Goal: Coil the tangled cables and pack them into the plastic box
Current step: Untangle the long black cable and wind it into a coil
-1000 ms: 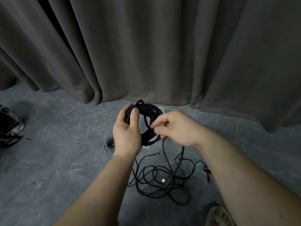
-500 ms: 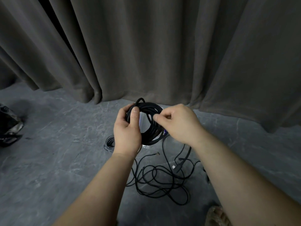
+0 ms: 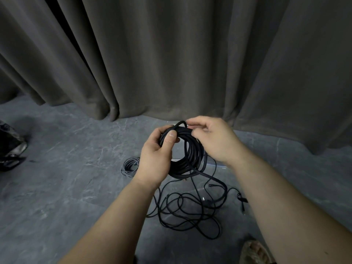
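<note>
Since the earlier frames the right hand (image 3: 213,141) has risen from the near side of the black coil (image 3: 187,157) to its top edge, carrying the cable over the loops, and the loose tail below has swung to the right across the floor (image 3: 62,187).

The left hand (image 3: 155,159) grips the left side of the coil, thumb pressed flat across the front of the strands and fingers curled round behind them, holding the coil upright in the air above the floor. Its forearm comes up from the lower left with the wrist straight. The right hand sits at the top right of the coil, back of the hand toward the camera, fingertips and thumb pinching the cable where it bends into a small arch above the loops. Its forearm runs in from the lower right, the wrist bent inward.

From the bottom of the coil a thicker strand (image 3: 215,181) drops to the right and joins the tangled cables (image 3: 186,210) lying on the floor between the forearms. A small grey coil (image 3: 130,166) lies on the floor just left of the left wrist. A clear plastic box (image 3: 217,163) shows only as an edge behind the right wrist. A dark curtain (image 3: 171,54) hangs behind.
</note>
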